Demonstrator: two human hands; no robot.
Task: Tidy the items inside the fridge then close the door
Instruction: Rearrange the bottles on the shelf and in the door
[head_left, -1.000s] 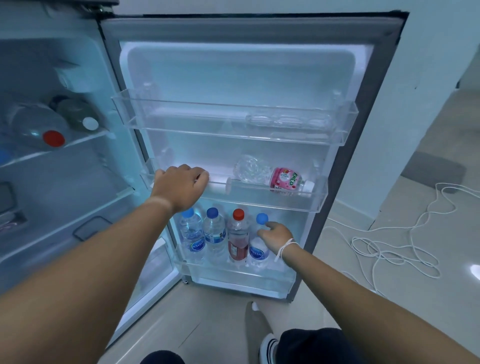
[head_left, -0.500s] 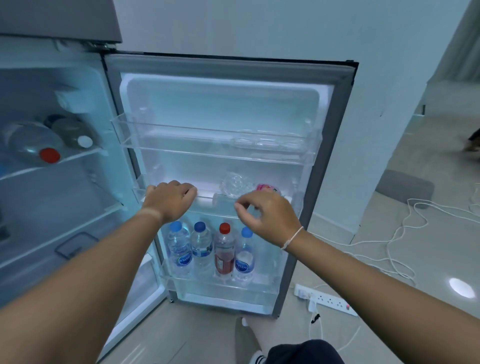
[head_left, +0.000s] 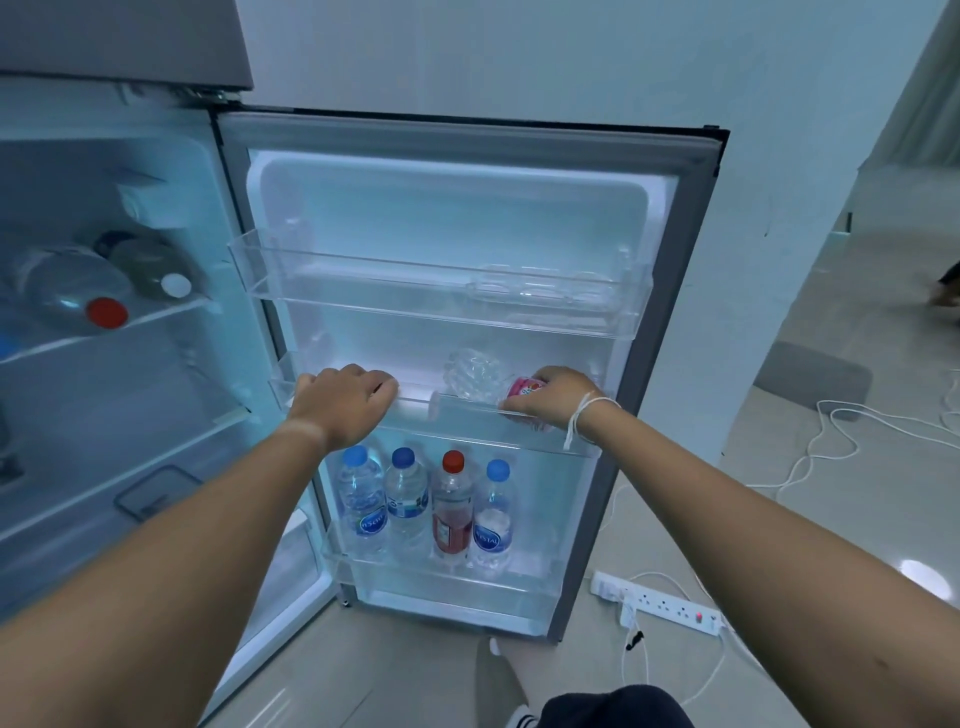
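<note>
The fridge door (head_left: 670, 364) stands wide open in front of me. My left hand (head_left: 343, 400) grips the front rim of the middle door shelf (head_left: 457, 415). A clear bottle with a pink label (head_left: 478, 382) lies on its side in that shelf, and my right hand (head_left: 556, 400) is closed around its pink-labelled end. In the bottom door shelf (head_left: 441, 577) several bottles stand upright in a row: blue-capped water bottles (head_left: 363, 504) and one red-capped bottle with red drink (head_left: 452, 509). The top door shelf (head_left: 441, 296) holds only a clear tray.
Inside the fridge at the left, two bottles (head_left: 78, 296) lie on a glass shelf. A white power strip (head_left: 665, 608) and loose white cables (head_left: 852, 431) lie on the floor at the right. A grey mat (head_left: 815, 382) sits beyond them.
My right hand rose from the blue-capped bottle in the bottom shelf to the lying pink-labelled bottle and closed on it. My left hand stayed on the middle shelf rim. My view pulled back.
</note>
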